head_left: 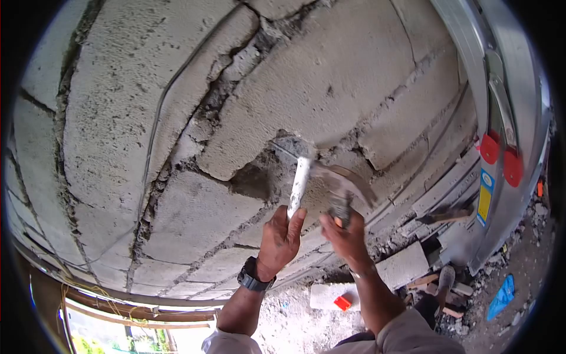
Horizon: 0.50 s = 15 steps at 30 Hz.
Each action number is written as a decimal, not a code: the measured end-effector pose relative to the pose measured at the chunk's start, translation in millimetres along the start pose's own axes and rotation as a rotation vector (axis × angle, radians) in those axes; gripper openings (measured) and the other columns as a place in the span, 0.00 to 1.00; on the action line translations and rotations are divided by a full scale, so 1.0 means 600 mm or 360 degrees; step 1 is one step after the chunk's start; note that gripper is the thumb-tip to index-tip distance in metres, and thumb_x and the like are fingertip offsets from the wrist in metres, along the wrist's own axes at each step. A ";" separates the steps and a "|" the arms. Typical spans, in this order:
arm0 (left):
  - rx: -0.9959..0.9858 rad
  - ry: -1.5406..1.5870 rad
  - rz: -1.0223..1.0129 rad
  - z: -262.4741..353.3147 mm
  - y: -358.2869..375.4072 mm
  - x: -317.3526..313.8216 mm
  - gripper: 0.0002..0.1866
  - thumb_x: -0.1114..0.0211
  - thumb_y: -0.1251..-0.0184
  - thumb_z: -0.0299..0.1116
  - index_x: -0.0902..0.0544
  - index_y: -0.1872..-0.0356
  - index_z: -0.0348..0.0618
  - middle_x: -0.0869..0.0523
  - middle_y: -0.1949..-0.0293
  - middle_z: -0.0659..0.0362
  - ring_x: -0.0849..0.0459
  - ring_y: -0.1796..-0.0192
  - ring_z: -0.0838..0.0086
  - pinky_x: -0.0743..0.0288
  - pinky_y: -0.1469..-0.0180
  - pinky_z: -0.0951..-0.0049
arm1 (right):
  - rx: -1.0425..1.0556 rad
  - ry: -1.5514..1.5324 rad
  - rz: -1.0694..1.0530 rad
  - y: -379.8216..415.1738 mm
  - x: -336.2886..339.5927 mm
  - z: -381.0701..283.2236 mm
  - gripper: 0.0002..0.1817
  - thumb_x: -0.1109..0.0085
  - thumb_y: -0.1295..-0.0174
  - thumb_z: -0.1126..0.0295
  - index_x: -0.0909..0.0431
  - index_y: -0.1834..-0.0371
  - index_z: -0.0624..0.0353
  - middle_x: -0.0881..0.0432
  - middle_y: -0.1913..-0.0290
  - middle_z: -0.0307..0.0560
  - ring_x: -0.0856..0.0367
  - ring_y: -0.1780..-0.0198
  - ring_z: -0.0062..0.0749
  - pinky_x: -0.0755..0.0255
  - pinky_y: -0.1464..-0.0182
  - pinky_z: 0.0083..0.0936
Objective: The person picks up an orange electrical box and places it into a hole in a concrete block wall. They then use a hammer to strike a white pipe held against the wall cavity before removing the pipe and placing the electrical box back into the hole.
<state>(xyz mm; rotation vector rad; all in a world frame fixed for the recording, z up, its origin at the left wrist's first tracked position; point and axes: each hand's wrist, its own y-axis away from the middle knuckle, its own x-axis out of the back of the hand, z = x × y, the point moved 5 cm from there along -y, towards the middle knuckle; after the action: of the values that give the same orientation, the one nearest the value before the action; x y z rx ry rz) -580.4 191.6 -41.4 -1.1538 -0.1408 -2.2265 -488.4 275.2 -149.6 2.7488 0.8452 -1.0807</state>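
Observation:
My left hand (pixel 279 242), a watch on its wrist, is wrapped round the handle of a white-handled chisel (pixel 300 180). From the handle's top a thin metal rod points up and left into a rough, chipped hollow (pixel 290 143) in the block wall (pixel 194 203). My right hand (pixel 346 237) grips a claw hammer (pixel 341 197), slightly smeared by motion. The hammer's head is right beside the top of the white handle, its claw curving off to the right. A deeper, dark hole (pixel 252 180) in the wall lies left of the chisel.
An aluminium ladder (pixel 479 248) with red fittings leans at the right. A black cable (pixel 158 121) runs across the wall. Below are a loose block (pixel 404 265), a red object (pixel 342 302), a blue plastic piece (pixel 502 298) and rubble around my shoe (pixel 447 276).

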 end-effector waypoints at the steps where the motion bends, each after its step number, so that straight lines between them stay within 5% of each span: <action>1: 0.0002 -0.0001 0.0012 -0.004 0.004 0.003 0.17 0.42 0.28 0.39 0.31 0.72 0.36 0.33 0.85 0.56 0.39 0.80 0.78 0.42 0.80 0.71 | -0.0124 -0.0065 -0.0027 0.009 0.004 -0.017 0.08 0.40 0.43 0.79 0.29 0.75 0.58 0.25 0.80 0.34 0.28 0.80 0.15 0.34 0.80 0.16; 3: 0.0102 -0.0020 -0.0060 -0.019 0.003 0.003 0.17 0.42 0.28 0.40 0.30 0.71 0.36 0.33 0.84 0.57 0.38 0.80 0.79 0.42 0.80 0.71 | 0.0129 -0.0801 0.0123 0.027 0.008 -0.070 0.09 0.40 0.39 0.74 0.28 0.76 0.57 0.24 0.79 0.36 0.27 0.78 0.15 0.35 0.80 0.17; 5: 0.0112 0.0237 -0.0062 -0.024 0.006 0.003 0.17 0.42 0.28 0.40 0.30 0.71 0.36 0.33 0.85 0.58 0.38 0.80 0.78 0.42 0.80 0.71 | 0.0654 -0.1053 -0.0090 0.030 0.014 -0.096 0.06 0.44 0.35 0.70 0.28 0.63 0.61 0.22 0.70 0.40 0.25 0.74 0.22 0.28 0.68 0.22; 7: 0.0152 0.0281 -0.0056 -0.014 0.006 0.005 0.17 0.42 0.28 0.41 0.30 0.71 0.36 0.33 0.85 0.58 0.37 0.80 0.78 0.41 0.80 0.71 | 0.0368 -0.0486 0.0092 0.023 -0.009 -0.025 0.06 0.45 0.35 0.69 0.27 0.64 0.61 0.23 0.73 0.39 0.26 0.76 0.21 0.30 0.72 0.20; 8: 0.0197 0.0332 -0.0070 -0.010 0.007 0.001 0.17 0.42 0.28 0.41 0.30 0.70 0.36 0.33 0.85 0.57 0.37 0.80 0.78 0.41 0.80 0.71 | 0.0051 0.0326 -0.0139 0.001 -0.024 0.022 0.05 0.44 0.37 0.71 0.27 0.66 0.60 0.24 0.76 0.37 0.27 0.78 0.20 0.33 0.77 0.18; 11: 0.0075 0.0036 -0.0034 -0.013 0.002 0.004 0.17 0.43 0.28 0.40 0.30 0.70 0.36 0.32 0.84 0.59 0.37 0.79 0.80 0.41 0.79 0.72 | 0.0267 0.0287 -0.0115 0.012 -0.009 -0.028 0.03 0.44 0.37 0.74 0.27 0.66 0.60 0.26 0.78 0.35 0.28 0.79 0.18 0.35 0.79 0.17; 12: 0.0129 0.0274 -0.0078 -0.027 0.006 -0.001 0.17 0.44 0.27 0.41 0.29 0.70 0.37 0.33 0.83 0.63 0.38 0.78 0.82 0.42 0.78 0.74 | 0.0314 0.0225 -0.0093 0.024 0.000 -0.039 0.02 0.43 0.36 0.75 0.26 0.65 0.59 0.27 0.78 0.33 0.28 0.78 0.17 0.35 0.79 0.17; 13: 0.0162 0.0274 -0.0081 -0.025 0.014 -0.001 0.17 0.44 0.27 0.41 0.29 0.70 0.37 0.33 0.83 0.63 0.38 0.78 0.82 0.42 0.78 0.74 | 0.0288 -0.0332 -0.0013 0.040 0.000 -0.069 0.04 0.44 0.34 0.71 0.27 0.64 0.58 0.27 0.77 0.34 0.29 0.78 0.16 0.34 0.76 0.17; 15: 0.0289 0.0425 -0.0103 -0.011 0.010 -0.001 0.18 0.45 0.27 0.42 0.29 0.71 0.37 0.33 0.82 0.66 0.38 0.77 0.84 0.42 0.77 0.77 | 0.0783 -0.1039 -0.0379 0.027 0.000 -0.124 0.06 0.45 0.33 0.67 0.28 0.64 0.57 0.26 0.75 0.36 0.29 0.77 0.17 0.34 0.74 0.17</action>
<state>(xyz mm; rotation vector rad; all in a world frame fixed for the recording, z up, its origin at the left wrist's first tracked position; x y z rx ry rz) -581.3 184.8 -46.8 -0.7576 -0.2666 -2.3459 -434.4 280.4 -96.0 2.3412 0.8915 -2.3183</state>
